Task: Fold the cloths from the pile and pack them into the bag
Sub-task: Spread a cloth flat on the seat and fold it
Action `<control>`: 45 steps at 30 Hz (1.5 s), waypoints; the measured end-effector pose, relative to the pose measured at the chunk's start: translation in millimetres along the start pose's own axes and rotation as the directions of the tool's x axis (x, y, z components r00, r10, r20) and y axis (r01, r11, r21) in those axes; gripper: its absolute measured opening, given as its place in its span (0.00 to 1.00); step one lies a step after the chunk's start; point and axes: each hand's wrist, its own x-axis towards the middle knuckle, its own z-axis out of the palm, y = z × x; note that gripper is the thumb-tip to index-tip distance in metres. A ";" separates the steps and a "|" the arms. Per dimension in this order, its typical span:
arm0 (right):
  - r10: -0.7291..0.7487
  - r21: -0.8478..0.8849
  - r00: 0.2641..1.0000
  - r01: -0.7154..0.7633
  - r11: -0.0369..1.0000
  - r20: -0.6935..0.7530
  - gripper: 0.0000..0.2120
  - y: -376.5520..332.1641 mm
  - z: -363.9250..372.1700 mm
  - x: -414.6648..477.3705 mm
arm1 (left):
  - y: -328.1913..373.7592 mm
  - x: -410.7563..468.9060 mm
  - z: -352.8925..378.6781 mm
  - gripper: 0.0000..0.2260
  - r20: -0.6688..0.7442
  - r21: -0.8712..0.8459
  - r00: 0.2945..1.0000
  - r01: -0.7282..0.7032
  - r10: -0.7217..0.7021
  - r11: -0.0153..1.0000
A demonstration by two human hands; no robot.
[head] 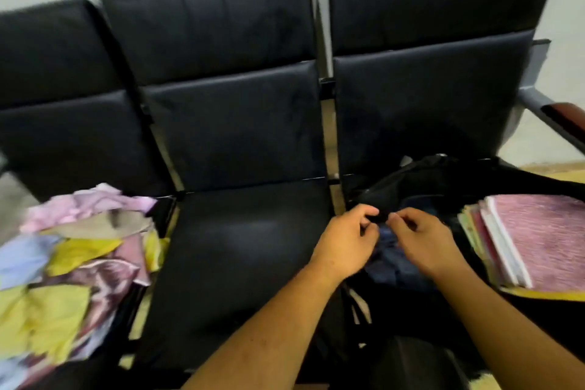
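At lower left, the loose pile of pink, yellow and blue cloths (72, 256) lay mostly unfolded. Right of centre, left hand (345, 241) and right hand (421, 237), fingers curled, pinched the rim of the black fabric bag (427, 177) over a dark blue cloth (389, 260) inside; most packing seemingly remained

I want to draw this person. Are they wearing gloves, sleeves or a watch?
No. The left hand and right hand have no gloves, watch or bracelet. The left forearm and right forearm are bare to the picture's edge, no sleeve in view.

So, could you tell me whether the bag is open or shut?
Open: the bag gapes, with blue cloth showing inside.
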 end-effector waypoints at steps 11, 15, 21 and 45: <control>-0.097 0.221 0.887 -0.006 0.975 0.452 0.07 -161.2 172.6 -89.2 | -148.0 -139.9 -197.8 0.11 -0.267 0.114 0.937 0.264 -0.226 0.958; -0.111 0.207 0.831 -0.005 0.978 0.544 0.07 -213.9 215.7 -115.0 | -208.1 -191.2 -271.1 0.11 -0.402 0.088 0.858 0.383 -0.319 0.920; -0.148 0.173 0.777 0.051 0.984 0.612 0.06 -277.1 278.7 -142.2 | -308.5 -261.5 -388.0 0.12 -0.656 0.083 0.657 0.552 -0.372 0.829; -0.348 0.344 0.793 0.186 0.920 0.501 0.13 -354.1 365.0 -154.1 | -269.9 -247.5 -504.2 0.03 -0.701 -0.055 0.689 0.207 -0.186 0.977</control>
